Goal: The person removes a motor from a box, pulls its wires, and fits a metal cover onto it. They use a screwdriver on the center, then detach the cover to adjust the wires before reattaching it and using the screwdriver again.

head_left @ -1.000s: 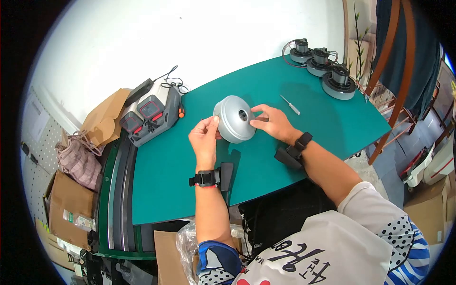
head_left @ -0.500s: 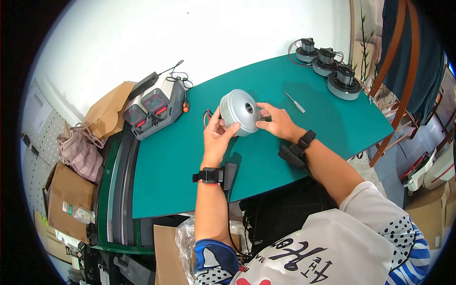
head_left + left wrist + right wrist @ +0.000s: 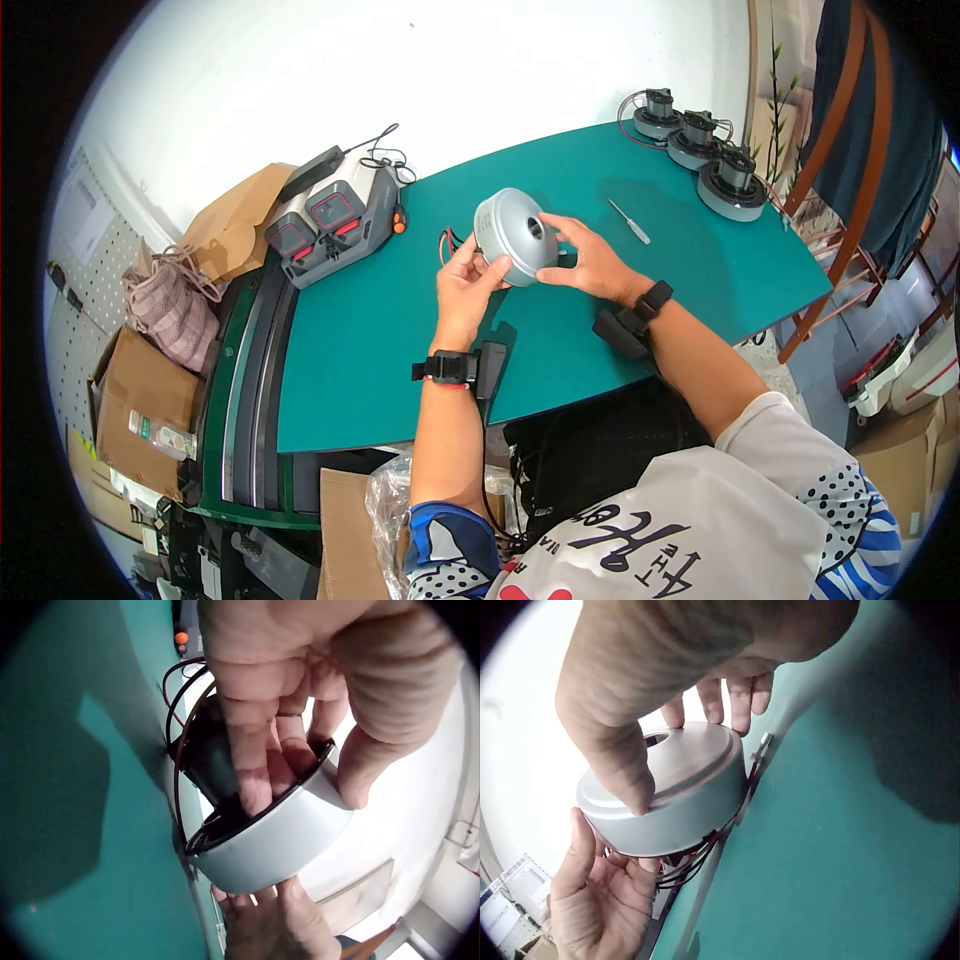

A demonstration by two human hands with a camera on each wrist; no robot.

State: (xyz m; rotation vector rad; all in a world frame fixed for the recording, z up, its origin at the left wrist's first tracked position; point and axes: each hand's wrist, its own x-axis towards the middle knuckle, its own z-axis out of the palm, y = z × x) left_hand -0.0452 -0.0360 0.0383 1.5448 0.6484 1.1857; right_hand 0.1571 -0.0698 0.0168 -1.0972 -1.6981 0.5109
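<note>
Both hands hold a motor (image 3: 504,242) with a round silver metal housing, tilted above the green table, its domed face with a central hole turned up and to the right. My left hand (image 3: 467,292) grips the near left side. In the left wrist view its thumb lies outside the silver wall and its fingers curl over the rim beside the black motor body (image 3: 206,769). Red and black wires (image 3: 174,712) loop from the underside. My right hand (image 3: 602,264) holds the right side, thumb pressed at the housing's edge and fingertips on the far edge in the right wrist view.
A screwdriver (image 3: 630,222) lies right of the hands on the green table (image 3: 390,370). Three similar motors (image 3: 735,190) stand at the far right corner. At the left edge sits a grey holder (image 3: 345,245) with two red-trimmed devices, near a cardboard box (image 3: 235,225).
My left hand has moved from pinching the upper left side to gripping lower with fingers underneath. The motor has tilted, bringing its wires into view. My right hand stays on the right side.
</note>
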